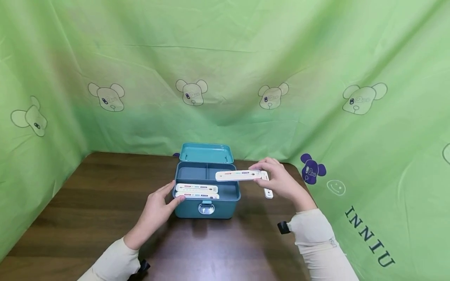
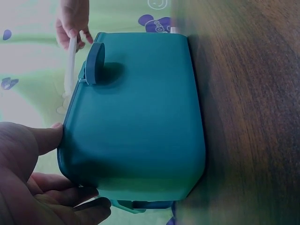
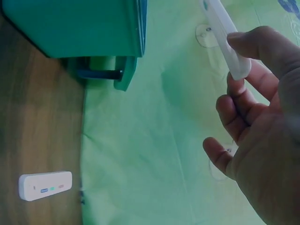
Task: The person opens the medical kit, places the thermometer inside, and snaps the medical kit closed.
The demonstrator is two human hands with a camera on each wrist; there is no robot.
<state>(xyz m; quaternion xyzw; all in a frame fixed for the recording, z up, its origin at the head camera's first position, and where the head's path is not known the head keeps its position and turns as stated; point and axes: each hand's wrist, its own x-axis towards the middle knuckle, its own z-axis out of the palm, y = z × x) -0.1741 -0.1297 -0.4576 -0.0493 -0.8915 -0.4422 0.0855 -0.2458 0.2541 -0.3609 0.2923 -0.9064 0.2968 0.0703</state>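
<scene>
A teal storage box [image 1: 188, 208] with a silver front latch [image 1: 206, 208] stands on the table, its lid [image 1: 206, 153] raised at the back. My left hand [image 1: 156, 207] holds the box's front left corner, thumb at the front rim and fingers along the side. Between thumb and fingers, my right hand [image 1: 277, 179] pinches one end of a slim white case [image 1: 233, 176] with small coloured print. This case is level above the box's right part. Two similar white cases lie inside at the left; the upper case [image 1: 196, 188] shows most clearly.
Another slim white case [image 3: 46, 185] lies on the table to the right of the box, partly behind my right hand in the head view. A divider [image 1: 206, 171] splits the box's rear section. Green printed cloth [image 1: 225, 125] hangs around the brown wooden table [image 1: 88, 218].
</scene>
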